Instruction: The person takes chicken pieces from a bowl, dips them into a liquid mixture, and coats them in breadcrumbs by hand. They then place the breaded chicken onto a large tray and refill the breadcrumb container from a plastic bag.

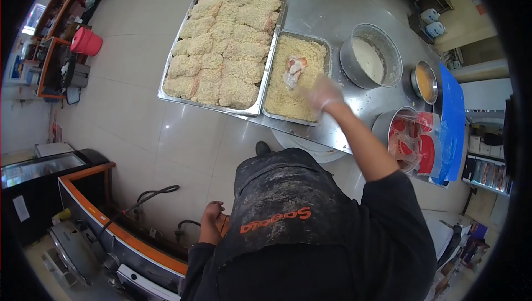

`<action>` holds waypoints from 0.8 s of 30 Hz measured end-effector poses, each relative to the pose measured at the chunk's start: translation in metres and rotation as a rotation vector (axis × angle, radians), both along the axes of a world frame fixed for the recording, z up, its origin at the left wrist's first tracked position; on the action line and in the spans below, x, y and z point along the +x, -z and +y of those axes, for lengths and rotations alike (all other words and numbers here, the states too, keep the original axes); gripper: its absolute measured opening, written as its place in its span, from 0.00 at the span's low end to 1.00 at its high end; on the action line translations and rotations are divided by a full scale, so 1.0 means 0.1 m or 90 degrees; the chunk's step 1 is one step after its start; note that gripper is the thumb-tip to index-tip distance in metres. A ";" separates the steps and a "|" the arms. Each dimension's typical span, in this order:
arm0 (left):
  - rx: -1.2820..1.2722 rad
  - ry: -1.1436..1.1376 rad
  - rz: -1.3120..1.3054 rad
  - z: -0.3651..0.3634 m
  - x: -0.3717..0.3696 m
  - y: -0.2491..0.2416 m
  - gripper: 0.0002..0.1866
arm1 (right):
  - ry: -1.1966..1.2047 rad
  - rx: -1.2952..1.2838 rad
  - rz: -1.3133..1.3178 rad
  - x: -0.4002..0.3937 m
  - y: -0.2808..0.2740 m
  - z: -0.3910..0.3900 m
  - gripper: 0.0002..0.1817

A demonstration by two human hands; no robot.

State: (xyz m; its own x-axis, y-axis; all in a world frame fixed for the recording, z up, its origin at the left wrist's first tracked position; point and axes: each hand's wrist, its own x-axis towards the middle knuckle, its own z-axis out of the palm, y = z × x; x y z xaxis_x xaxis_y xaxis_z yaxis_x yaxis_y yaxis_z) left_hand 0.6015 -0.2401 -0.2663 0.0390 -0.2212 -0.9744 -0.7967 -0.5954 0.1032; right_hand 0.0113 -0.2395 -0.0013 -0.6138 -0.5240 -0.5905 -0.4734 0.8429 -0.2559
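Observation:
My right hand, in a clear plastic glove, is over the near right side of a small metal tray of pale crumbs. Motion smears its fingers. Just beyond it, a raw meat piece with white batter on it lies on the crumbs, apparently apart from the hand. My bare left hand hangs low beside the dark apron, away from the table. Its fingers are loosely bent and apart, with nothing visible in them. Left of the crumbs, a large metal tray holds rows of crumb-coated pieces.
Right of the crumbs, a deep metal pot contains white batter. Farther right are a small bowl of orange liquid and a pot with red-printed plastic bags. A blue sheet covers the metal table's right end.

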 end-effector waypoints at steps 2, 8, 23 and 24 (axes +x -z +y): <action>0.037 0.046 0.001 -0.07 0.00 0.07 0.17 | -0.015 0.000 0.082 0.45 0.17 0.06 0.57; 0.070 0.047 -0.010 -0.26 -0.21 0.08 0.19 | 0.150 -0.034 0.157 0.68 0.51 -0.19 0.54; 0.061 -0.025 0.020 -0.32 -0.24 -0.07 0.17 | 0.073 -0.048 0.072 0.16 -0.04 -0.42 0.41; 0.066 -0.039 0.026 -0.27 -0.14 0.02 0.18 | -0.003 -0.033 0.172 0.25 0.17 -0.35 0.42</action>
